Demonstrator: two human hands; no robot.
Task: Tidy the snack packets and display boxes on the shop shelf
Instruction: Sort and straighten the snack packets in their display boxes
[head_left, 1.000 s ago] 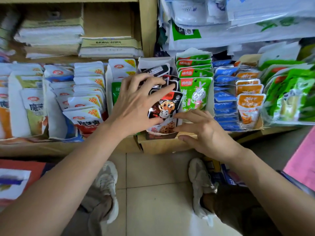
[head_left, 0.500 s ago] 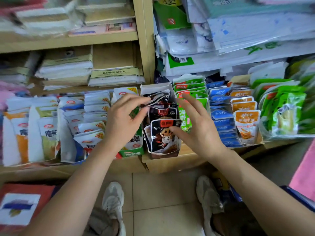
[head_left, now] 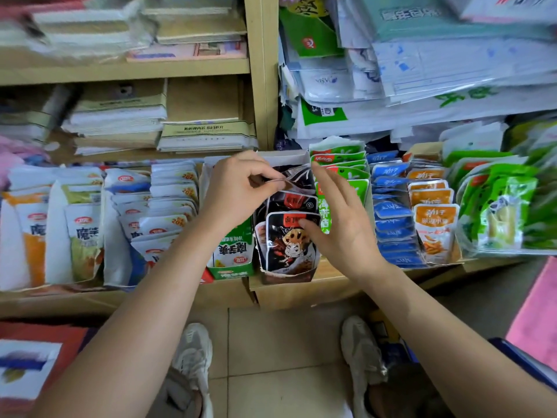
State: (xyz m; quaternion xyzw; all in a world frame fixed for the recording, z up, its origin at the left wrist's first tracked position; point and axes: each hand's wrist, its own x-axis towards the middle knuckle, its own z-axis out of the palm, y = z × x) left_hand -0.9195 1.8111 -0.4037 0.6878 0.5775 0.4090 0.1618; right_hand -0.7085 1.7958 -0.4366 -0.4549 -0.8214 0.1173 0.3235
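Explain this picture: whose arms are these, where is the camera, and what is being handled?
No machine here: a person wears a camera on the head, so the one picture looks down over both bare arms at a shop shelf, with shoes on the tiled floor below. The shelf carries snack packets: white packets at left, then a display box of black ones, then green packets, blue packets and orange packets. The left hand pinches the top edge of a dark packet at the back of that box. The right hand is open, thumb against the front black packet.
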